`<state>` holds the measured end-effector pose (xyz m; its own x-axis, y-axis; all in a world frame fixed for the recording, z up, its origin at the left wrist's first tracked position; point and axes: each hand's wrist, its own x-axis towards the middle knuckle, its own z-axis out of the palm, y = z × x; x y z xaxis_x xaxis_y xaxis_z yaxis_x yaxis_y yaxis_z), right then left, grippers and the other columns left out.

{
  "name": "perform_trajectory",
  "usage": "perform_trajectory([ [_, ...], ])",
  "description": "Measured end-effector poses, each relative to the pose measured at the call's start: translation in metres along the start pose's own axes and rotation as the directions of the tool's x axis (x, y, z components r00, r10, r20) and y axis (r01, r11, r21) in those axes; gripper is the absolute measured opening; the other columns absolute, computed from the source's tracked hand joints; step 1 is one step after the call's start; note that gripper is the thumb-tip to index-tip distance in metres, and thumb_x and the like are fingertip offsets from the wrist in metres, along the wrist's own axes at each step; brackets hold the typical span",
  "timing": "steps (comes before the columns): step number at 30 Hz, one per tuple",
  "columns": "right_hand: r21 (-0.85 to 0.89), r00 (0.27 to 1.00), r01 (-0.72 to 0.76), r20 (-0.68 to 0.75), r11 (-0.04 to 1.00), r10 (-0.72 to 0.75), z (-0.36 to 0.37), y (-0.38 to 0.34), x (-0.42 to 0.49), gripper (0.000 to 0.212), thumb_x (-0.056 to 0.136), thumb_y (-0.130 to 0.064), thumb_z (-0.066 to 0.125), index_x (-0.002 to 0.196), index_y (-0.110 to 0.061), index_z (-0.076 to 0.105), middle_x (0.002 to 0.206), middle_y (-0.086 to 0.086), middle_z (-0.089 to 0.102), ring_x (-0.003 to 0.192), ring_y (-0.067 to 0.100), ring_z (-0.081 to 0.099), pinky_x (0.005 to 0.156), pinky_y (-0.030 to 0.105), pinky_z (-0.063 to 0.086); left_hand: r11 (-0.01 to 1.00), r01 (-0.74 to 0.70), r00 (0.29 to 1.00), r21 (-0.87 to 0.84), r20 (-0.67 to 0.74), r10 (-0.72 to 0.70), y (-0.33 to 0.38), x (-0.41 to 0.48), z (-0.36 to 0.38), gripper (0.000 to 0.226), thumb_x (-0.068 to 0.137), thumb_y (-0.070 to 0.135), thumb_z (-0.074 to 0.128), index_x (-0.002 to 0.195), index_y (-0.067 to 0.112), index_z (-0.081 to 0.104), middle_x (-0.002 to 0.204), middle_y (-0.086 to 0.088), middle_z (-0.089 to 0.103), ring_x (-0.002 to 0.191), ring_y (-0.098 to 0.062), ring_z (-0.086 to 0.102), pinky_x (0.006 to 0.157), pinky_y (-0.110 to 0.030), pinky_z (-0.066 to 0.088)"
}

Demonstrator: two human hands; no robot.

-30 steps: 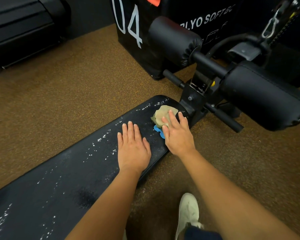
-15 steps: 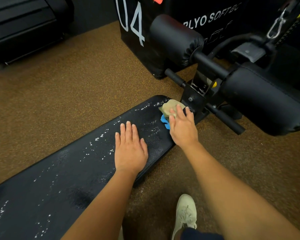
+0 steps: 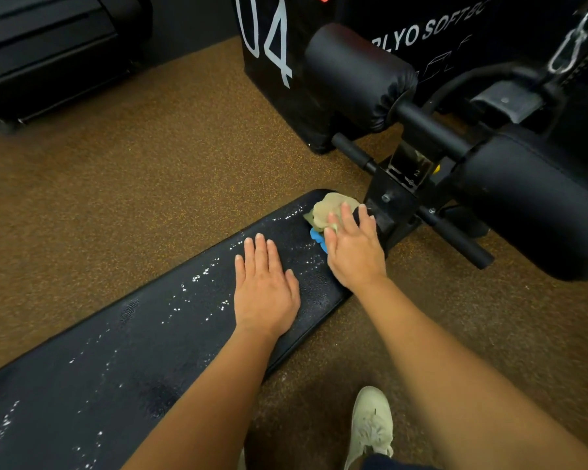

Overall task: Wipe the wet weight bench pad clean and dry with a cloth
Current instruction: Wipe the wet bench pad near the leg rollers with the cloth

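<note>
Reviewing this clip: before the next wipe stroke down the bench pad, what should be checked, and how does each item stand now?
1. Contact: right hand presses cloth with flat fingers: ok.
2. Start point: cloth at far end of bench pad: ok.
3. Stroke path: left hand lies flat on the pad in it: not ok.
4. Pad dry: water droplets cover it: not ok.
5. Cloth absorbency: cannot tell.
</note>
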<state>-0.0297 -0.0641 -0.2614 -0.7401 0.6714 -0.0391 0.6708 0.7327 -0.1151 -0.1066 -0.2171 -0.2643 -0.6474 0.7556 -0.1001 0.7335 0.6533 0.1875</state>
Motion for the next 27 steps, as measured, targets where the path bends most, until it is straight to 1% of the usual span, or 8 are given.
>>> perform_trajectory([
  [3,0.026,0.998,0.052,-0.028,0.998,-0.052,0.0,0.02,-0.013,0.061,0.097,-0.036,0.011,0.135,-0.008,0.05,0.144,0.011,0.045,0.133,0.04,0.035,0.112,0.053,0.026,1.0,0.004,1.0,0.005,-0.018,-0.004,0.0,-0.001,0.002,0.074,0.088,0.044,-0.004,0.151,0.005,0.003,0.16,-0.013,-0.005,0.147,-0.027,-0.012,0.12,-0.045,-0.002],
  [6,0.048,0.997,-0.056,-0.052,0.997,0.058,-0.003,0.023,-0.001,0.067,0.094,-0.04,0.006,0.136,-0.009,0.049,0.145,0.012,0.043,0.134,0.04,0.032,0.112,0.054,0.023,1.0,0.006,1.0,0.003,-0.028,-0.006,0.0,-0.001,0.003,0.072,0.09,0.043,-0.001,0.151,0.005,0.003,0.16,-0.013,-0.005,0.147,-0.027,-0.012,0.12,-0.045,-0.001],
  [9,0.036,0.99,-0.139,-0.035,0.99,0.14,-0.002,-0.002,0.014,0.065,0.093,-0.042,0.008,0.139,-0.015,0.045,0.147,0.015,0.037,0.136,0.043,0.025,0.111,0.054,0.018,1.0,0.005,0.999,0.004,-0.044,-0.005,0.001,0.0,0.005,0.071,0.091,0.042,0.002,0.151,0.004,0.006,0.16,-0.014,-0.002,0.147,-0.029,-0.01,0.12,-0.046,0.0],
  [14,0.076,0.998,0.049,-0.048,0.996,-0.045,-0.002,0.018,-0.005,0.066,0.094,-0.041,0.007,0.137,-0.012,0.049,0.147,0.01,0.041,0.137,0.038,0.029,0.115,0.05,0.019,1.0,0.005,0.998,-0.003,-0.056,-0.005,0.001,0.0,0.005,0.07,0.092,0.042,0.005,0.15,0.003,0.009,0.16,-0.015,0.002,0.147,-0.029,-0.007,0.12,-0.046,0.002],
  [19,0.065,0.995,-0.093,-0.022,0.994,0.094,-0.007,0.012,0.026,0.067,0.094,-0.041,0.005,0.139,-0.011,0.045,0.147,0.012,0.038,0.135,0.041,0.026,0.111,0.052,0.021,1.0,0.006,0.999,-0.004,-0.049,-0.007,0.001,-0.001,0.004,0.07,0.092,0.042,0.003,0.151,0.004,0.007,0.16,-0.014,-0.001,0.147,-0.028,-0.009,0.12,-0.045,0.0],
  [22,0.003,1.0,0.012,0.013,1.0,-0.012,-0.006,-0.006,0.032,0.073,0.089,-0.039,-0.001,0.138,-0.013,0.047,0.146,0.014,0.037,0.135,0.044,0.025,0.11,0.053,0.021,1.0,0.008,0.999,-0.002,-0.043,-0.008,0.001,-0.002,0.004,0.07,0.092,0.042,0.003,0.151,0.004,0.006,0.16,-0.014,-0.002,0.147,-0.028,-0.01,0.12,-0.044,-0.001],
  [24,0.041,0.995,0.101,-0.017,0.994,-0.101,-0.004,0.0,0.024,0.068,0.092,-0.037,0.006,0.133,-0.008,0.052,0.143,0.014,0.044,0.134,0.043,0.03,0.11,0.053,0.026,1.0,0.008,0.999,-0.006,-0.036,-0.008,0.0,-0.002,0.003,0.07,0.092,0.043,0.002,0.151,0.005,0.004,0.16,-0.013,-0.004,0.147,-0.027,-0.011,0.12,-0.043,-0.003],
  [27,0.09,0.996,0.057,-0.071,0.994,-0.051,-0.006,0.016,0.021,0.058,0.098,-0.035,0.017,0.13,-0.004,0.054,0.143,0.011,0.045,0.135,0.039,0.031,0.112,0.05,0.026,1.0,0.008,1.0,-0.01,-0.03,-0.009,-0.001,-0.003,0.001,0.071,0.091,0.043,0.0,0.151,0.006,0.002,0.16,-0.012,-0.007,0.146,-0.027,-0.013,0.119,-0.041,-0.005],
])
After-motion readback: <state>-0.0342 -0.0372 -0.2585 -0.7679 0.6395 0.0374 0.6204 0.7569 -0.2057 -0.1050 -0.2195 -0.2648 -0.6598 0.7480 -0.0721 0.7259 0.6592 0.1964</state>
